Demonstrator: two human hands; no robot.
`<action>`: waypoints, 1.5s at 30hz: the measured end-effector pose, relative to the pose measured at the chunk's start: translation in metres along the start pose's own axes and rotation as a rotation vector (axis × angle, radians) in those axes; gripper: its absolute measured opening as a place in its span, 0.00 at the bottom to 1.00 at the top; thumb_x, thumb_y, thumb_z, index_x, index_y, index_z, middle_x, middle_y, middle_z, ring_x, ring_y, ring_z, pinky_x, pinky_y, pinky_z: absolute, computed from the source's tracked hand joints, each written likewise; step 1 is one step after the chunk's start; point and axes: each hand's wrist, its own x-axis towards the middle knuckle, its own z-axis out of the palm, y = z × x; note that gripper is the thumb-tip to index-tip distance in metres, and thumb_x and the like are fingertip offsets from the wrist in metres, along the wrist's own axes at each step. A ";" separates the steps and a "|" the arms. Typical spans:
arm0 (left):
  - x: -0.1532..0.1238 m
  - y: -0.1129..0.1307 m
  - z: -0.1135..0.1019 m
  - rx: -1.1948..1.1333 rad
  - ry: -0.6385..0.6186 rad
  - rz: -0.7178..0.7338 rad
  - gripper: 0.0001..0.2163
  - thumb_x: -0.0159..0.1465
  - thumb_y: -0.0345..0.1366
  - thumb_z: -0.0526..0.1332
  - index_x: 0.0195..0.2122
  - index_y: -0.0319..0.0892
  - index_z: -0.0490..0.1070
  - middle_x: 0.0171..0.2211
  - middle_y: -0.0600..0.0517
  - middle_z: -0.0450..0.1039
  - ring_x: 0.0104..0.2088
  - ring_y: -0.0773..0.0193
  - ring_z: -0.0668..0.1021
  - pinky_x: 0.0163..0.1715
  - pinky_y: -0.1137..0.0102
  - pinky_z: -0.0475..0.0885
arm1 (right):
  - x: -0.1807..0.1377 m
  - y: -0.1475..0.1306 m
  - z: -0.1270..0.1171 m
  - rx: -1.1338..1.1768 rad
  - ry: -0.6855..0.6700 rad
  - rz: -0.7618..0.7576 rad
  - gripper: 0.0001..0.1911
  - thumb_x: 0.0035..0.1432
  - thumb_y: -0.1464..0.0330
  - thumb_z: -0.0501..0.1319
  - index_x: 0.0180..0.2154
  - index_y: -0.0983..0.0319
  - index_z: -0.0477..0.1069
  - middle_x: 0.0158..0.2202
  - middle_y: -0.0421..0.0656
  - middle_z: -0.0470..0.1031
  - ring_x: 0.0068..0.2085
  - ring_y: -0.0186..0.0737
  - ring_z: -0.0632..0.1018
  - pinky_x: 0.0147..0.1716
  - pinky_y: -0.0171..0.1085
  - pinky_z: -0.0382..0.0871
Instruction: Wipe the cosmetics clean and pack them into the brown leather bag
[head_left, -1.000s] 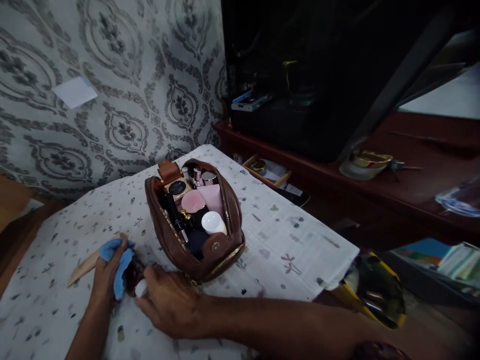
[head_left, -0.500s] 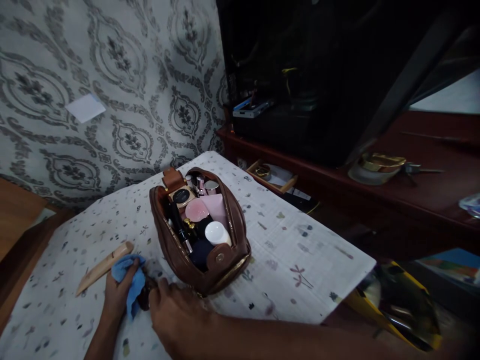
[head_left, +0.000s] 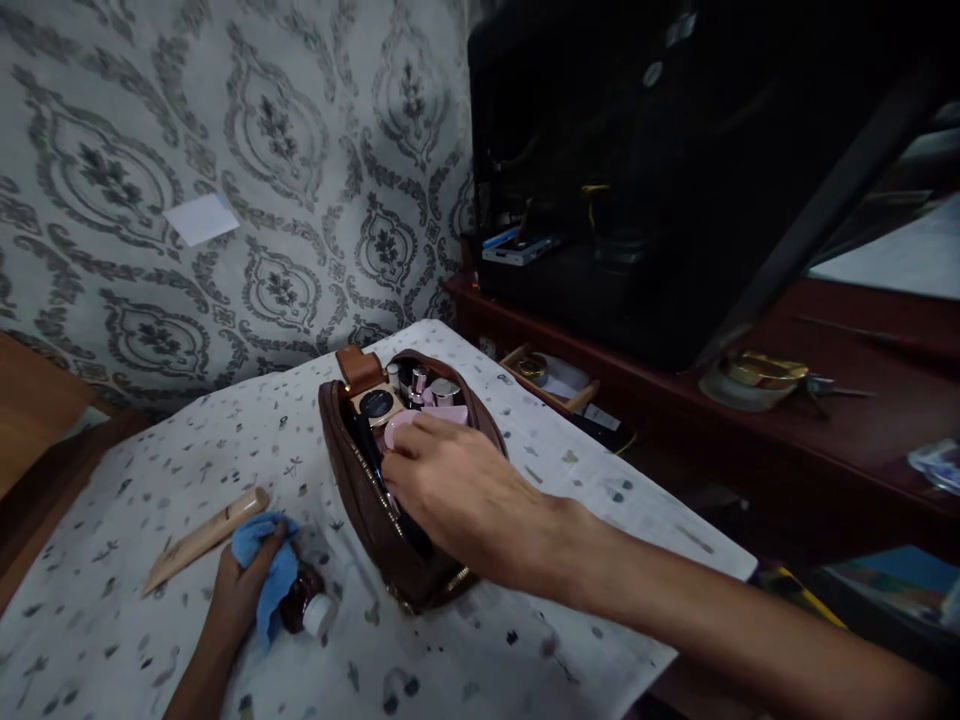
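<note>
My left hand [head_left: 244, 575] is closed around a blue cloth [head_left: 266, 555] above the table. Beside the cloth, and touching it, is a small dark bottle [head_left: 302, 590] with a white cap [head_left: 319, 615]. Just behind lies a beige squeeze tube [head_left: 202, 540]. My right hand [head_left: 457, 490] reaches into an open brown toiletry bag [head_left: 367, 505], its fingers curled down at a pink round item [head_left: 397, 428]. Whatever the fingertips grip is hidden. A black-lidded compact [head_left: 376, 405] and several small cosmetics fill the bag's far end.
A white patterned cloth covers the table [head_left: 570, 560]. Along the right runs a dark red cabinet [head_left: 787, 420] with a large black screen [head_left: 645, 200], a gold-lidded jar [head_left: 757, 380] and an open drawer [head_left: 581, 395]. Patterned wallpaper [head_left: 300, 200] stands behind.
My right hand has left the bottle beside the cloth and moved up and right into the bag. The bottle's white cap now shows. My left hand still holds the cloth.
</note>
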 end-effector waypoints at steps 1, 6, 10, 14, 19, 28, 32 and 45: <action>0.001 -0.002 -0.001 0.002 -0.010 0.004 0.27 0.46 0.63 0.68 0.28 0.41 0.77 0.26 0.49 0.78 0.30 0.55 0.79 0.33 0.65 0.75 | 0.006 0.004 0.003 -0.039 -0.106 -0.048 0.09 0.61 0.77 0.57 0.32 0.66 0.75 0.38 0.50 0.76 0.42 0.45 0.74 0.42 0.40 0.67; 0.003 -0.014 -0.003 -0.022 -0.058 -0.015 0.26 0.49 0.62 0.68 0.31 0.41 0.78 0.28 0.48 0.79 0.31 0.55 0.79 0.36 0.65 0.74 | 0.028 0.010 0.009 -0.092 -0.477 -0.190 0.11 0.61 0.77 0.56 0.34 0.69 0.78 0.38 0.54 0.78 0.43 0.47 0.76 0.46 0.44 0.67; 0.002 -0.015 -0.003 -0.040 -0.059 -0.017 0.26 0.48 0.62 0.68 0.29 0.40 0.77 0.25 0.50 0.77 0.27 0.57 0.77 0.30 0.66 0.73 | 0.040 0.009 0.005 -0.109 -0.608 -0.180 0.11 0.60 0.79 0.57 0.38 0.70 0.79 0.42 0.56 0.79 0.44 0.48 0.78 0.42 0.43 0.68; 0.001 -0.013 -0.001 -0.020 -0.039 0.003 0.27 0.48 0.63 0.67 0.28 0.40 0.76 0.23 0.51 0.75 0.25 0.59 0.75 0.27 0.67 0.72 | 0.047 0.008 0.003 -0.061 -0.707 -0.149 0.12 0.58 0.81 0.57 0.39 0.71 0.79 0.38 0.53 0.81 0.41 0.46 0.80 0.31 0.38 0.65; 0.002 -0.014 -0.001 -0.011 -0.054 -0.025 0.28 0.49 0.64 0.67 0.30 0.40 0.76 0.25 0.49 0.77 0.27 0.57 0.77 0.29 0.66 0.73 | 0.049 0.010 0.003 -0.009 -0.643 -0.057 0.13 0.57 0.80 0.57 0.38 0.69 0.79 0.37 0.51 0.82 0.37 0.43 0.80 0.31 0.36 0.65; 0.001 -0.005 -0.002 -0.029 -0.014 -0.069 0.30 0.43 0.65 0.69 0.29 0.40 0.76 0.24 0.50 0.76 0.26 0.57 0.77 0.27 0.67 0.73 | 0.064 0.021 -0.004 -0.039 -0.451 0.116 0.15 0.60 0.79 0.55 0.45 0.67 0.77 0.43 0.54 0.81 0.45 0.49 0.81 0.40 0.39 0.72; -0.001 0.002 -0.002 0.005 0.004 -0.080 0.30 0.41 0.65 0.69 0.29 0.40 0.75 0.23 0.51 0.75 0.26 0.59 0.76 0.27 0.68 0.73 | 0.075 0.022 0.003 -0.076 -0.513 0.069 0.13 0.57 0.82 0.58 0.43 0.72 0.78 0.40 0.58 0.81 0.43 0.49 0.82 0.41 0.38 0.72; -0.003 0.000 -0.003 0.057 0.052 -0.130 0.29 0.44 0.63 0.69 0.30 0.40 0.73 0.22 0.54 0.72 0.25 0.63 0.74 0.25 0.71 0.71 | 0.084 0.030 0.025 0.075 -0.462 -0.047 0.11 0.59 0.80 0.58 0.41 0.68 0.76 0.43 0.54 0.80 0.48 0.49 0.80 0.43 0.41 0.73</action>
